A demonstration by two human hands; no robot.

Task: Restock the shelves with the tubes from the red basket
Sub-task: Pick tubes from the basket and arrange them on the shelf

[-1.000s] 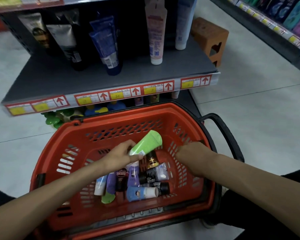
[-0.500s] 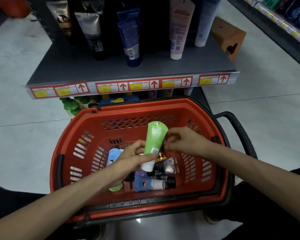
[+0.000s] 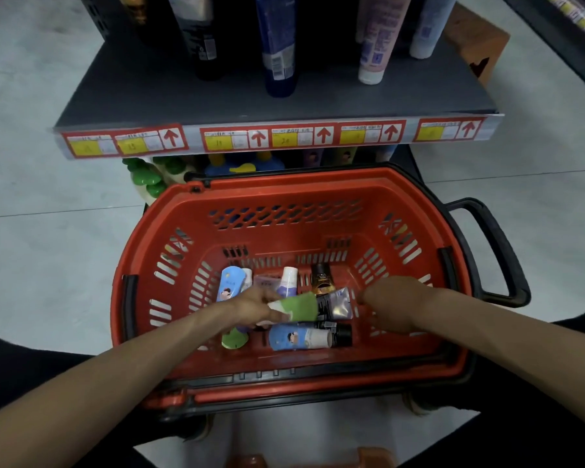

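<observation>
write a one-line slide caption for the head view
Left hand grips a green tube in the red basket, right hand alongside, below the shelf.

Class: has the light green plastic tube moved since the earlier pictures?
Yes. The light green plastic tube, held by the left hand, dropped away from the back wall of the red plastic basket and tipped sideways.

Shop aisle, pale tiled floor (image 3: 31, 184), even overhead light.
Light grey tiles, thin dark joints, soft sheen. Dark grey shelf (image 3: 183, 99) straight ahead, front edge lined with red-and-yellow price labels (image 3: 284, 138) with up arrows. Orange block (image 3: 477, 38) on the floor behind its right end. Second rack (image 3: 581, 18) far right.
</observation>
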